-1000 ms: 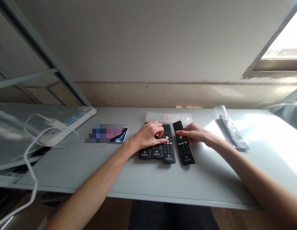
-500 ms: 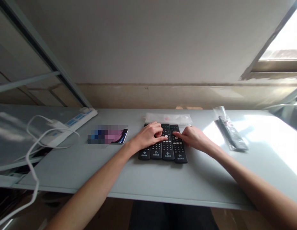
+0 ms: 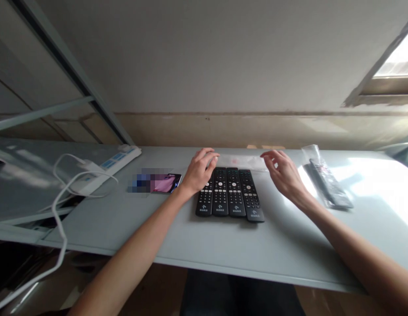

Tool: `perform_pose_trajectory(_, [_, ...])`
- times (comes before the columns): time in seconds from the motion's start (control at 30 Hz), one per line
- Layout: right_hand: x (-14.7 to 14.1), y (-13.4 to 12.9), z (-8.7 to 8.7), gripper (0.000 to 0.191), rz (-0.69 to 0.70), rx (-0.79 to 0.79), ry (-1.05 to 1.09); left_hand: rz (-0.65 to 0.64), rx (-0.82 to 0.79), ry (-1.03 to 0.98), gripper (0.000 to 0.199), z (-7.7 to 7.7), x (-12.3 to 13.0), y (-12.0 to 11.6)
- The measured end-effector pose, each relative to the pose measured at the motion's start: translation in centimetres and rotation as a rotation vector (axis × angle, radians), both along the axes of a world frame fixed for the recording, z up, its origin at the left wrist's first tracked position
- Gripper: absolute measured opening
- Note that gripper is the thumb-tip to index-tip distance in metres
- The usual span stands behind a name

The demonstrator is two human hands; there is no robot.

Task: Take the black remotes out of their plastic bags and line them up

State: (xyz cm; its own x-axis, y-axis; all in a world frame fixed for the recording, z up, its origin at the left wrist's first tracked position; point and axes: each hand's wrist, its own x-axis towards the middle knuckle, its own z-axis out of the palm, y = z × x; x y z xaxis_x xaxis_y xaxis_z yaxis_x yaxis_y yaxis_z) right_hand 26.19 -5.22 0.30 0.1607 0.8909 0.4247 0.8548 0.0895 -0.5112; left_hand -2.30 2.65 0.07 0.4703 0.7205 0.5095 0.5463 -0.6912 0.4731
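Several black remote controls (image 3: 220, 193) lie side by side on the grey table, the rightmost one (image 3: 252, 195) slightly slanted. Behind them is a flat clear plastic bag (image 3: 241, 162). My left hand (image 3: 199, 171) hovers over the top of the leftmost remote and hides part of it. Its thumb and fingers are apart, with the tips near the bag's left end. At the bag's right end is my right hand (image 3: 283, 173), fingers curved and apart, clear of the remotes. Neither hand visibly holds anything.
Another remote in a clear bag (image 3: 329, 184) lies to the right, in window light. On the left are a phone (image 3: 167, 183), partly blurred out, and a white power strip (image 3: 113, 166) with a white cable (image 3: 59, 219). A metal frame (image 3: 102, 116) rises at the left.
Both hands have come off the remotes and moved toward the plastic bag behind them. The right hand has also shifted outward to the right. The view has turned slightly.
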Motion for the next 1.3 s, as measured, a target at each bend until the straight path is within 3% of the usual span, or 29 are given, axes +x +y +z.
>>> perform_pose_trajectory(0.07, [0.9, 0.7, -1.6, 0.066, 0.038, 0.034, -0.097, 0.065, -0.092, 0.107, 0.051, -0.6, -0.3, 0.4])
perform_pose_trajectory(0.17, [2.0, 1.4, -4.1, 0.065, 0.152, -0.11, -0.203, 0.145, -0.267, 0.299, 0.058, -1.4, -0.5, 0.7])
perform_pose_trajectory(0.33, [3.1, 2.0, -5.8, 0.072, 0.224, -0.271, -0.268, 0.2, -0.301, 0.422, 0.06, -1.5, -0.4, 0.7])
perform_pose_trajectory(0.67, [3.0, 2.1, -5.6, 0.072, 0.23, -0.223, -0.252, 0.228, -0.296, 0.411, 0.057, -1.9, -0.3, 0.7])
perform_pose_trajectory(0.83, [3.2, 1.8, -3.0, 0.066, 0.098, -0.061, -0.149, 0.208, -0.277, 0.333, 0.052, -2.6, -0.6, 1.4])
perform_pose_trajectory(0.93, [5.1, 0.8, -0.6, 0.058, -0.067, 0.002, -0.228, 0.188, -0.255, 0.252, 0.049, -2.9, -0.8, 1.6])
perform_pose_trajectory(1.03, [8.3, -1.4, 0.7, 0.058, -0.19, -0.075, -0.393, 0.199, -0.271, 0.157, 0.049, -3.0, -0.7, 1.8])
perform_pose_trajectory(1.13, [11.8, -3.7, 0.5, 0.061, -0.315, -0.186, -0.437, 0.184, -0.301, 0.067, 0.049, -3.0, -0.7, 2.2])
perform_pose_trajectory(1.3, [15.4, -5.6, -1.3, 0.073, -0.226, -0.323, -0.378, 0.154, -0.301, -0.028, 0.044, -3.5, -0.6, 2.8])
